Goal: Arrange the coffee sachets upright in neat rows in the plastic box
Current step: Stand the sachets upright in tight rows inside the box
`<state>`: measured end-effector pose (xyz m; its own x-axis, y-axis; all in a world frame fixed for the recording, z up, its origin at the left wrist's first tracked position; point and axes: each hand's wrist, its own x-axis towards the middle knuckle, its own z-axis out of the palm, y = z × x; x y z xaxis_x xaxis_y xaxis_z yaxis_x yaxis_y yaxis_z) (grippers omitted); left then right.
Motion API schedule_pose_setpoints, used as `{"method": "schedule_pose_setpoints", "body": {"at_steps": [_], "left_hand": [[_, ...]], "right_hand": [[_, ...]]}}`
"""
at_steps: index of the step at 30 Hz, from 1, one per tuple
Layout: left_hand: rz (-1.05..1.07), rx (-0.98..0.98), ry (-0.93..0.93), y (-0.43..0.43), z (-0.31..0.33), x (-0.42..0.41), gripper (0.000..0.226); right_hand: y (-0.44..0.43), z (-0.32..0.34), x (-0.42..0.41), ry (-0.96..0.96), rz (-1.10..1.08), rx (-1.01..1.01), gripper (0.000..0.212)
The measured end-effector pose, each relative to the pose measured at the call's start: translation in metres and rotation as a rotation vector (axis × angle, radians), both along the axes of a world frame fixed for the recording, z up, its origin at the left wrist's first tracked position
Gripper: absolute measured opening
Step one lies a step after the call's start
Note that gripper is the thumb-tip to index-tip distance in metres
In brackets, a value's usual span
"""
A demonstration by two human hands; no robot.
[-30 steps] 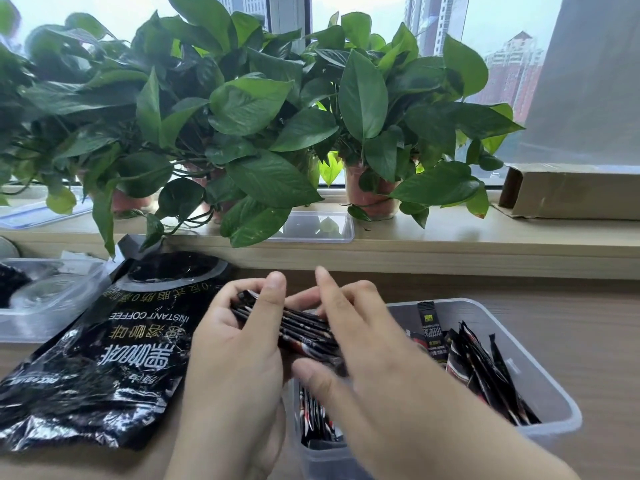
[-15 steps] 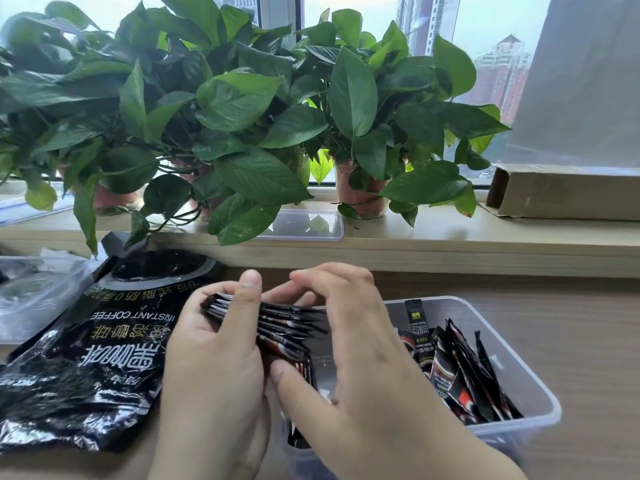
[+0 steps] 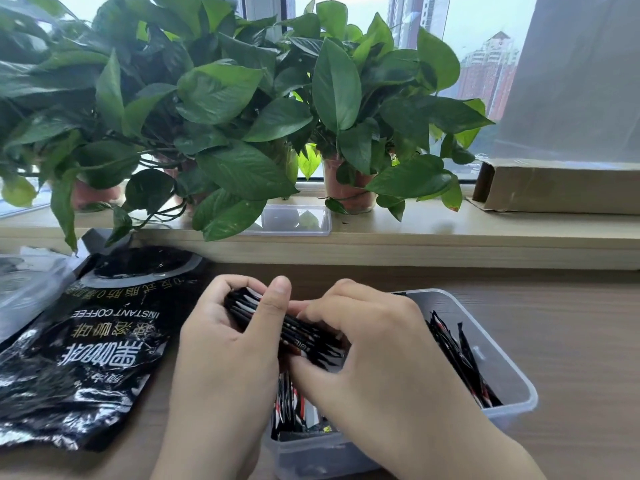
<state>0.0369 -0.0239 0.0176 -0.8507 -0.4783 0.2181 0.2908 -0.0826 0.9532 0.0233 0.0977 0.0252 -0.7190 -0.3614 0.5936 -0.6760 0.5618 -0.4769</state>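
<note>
A stack of black coffee sachets lies sideways between both hands, above the left end of the clear plastic box. My left hand grips the stack's left end, thumb across the top. My right hand curls over its right end, thumb underneath. Several sachets lean upright along the box's right side. More sachets stand at the near left of the box, partly hidden by my hands.
A black instant coffee bag lies flat on the wooden desk to the left. Clear plastic wrap sits at the far left. On the windowsill behind stand potted plants, a clear lid and a cardboard box.
My right hand's fingers have gone from straight to curled over the stack. The stack has tilted, its right end lower over the box. The view has shifted slightly.
</note>
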Motion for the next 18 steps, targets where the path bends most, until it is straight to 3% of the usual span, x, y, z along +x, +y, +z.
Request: {"method": "schedule_pose_setpoints", "body": {"at_steps": [7, 11, 18], "left_hand": [[-0.094, -0.007, -0.053, -0.004, -0.005, -0.003, 0.020], [-0.094, -0.066, -0.032, -0.004, -0.002, -0.002, 0.035], [-0.096, -0.104, -0.005, 0.001, 0.001, 0.002, 0.032]], "right_hand": [[0.006, 0.004, 0.000, 0.012, -0.053, 0.041, 0.011], [0.010, 0.006, 0.003, -0.051, -0.055, 0.071, 0.019], [0.012, 0.001, 0.001, -0.054, -0.059, 0.107, 0.028]]}}
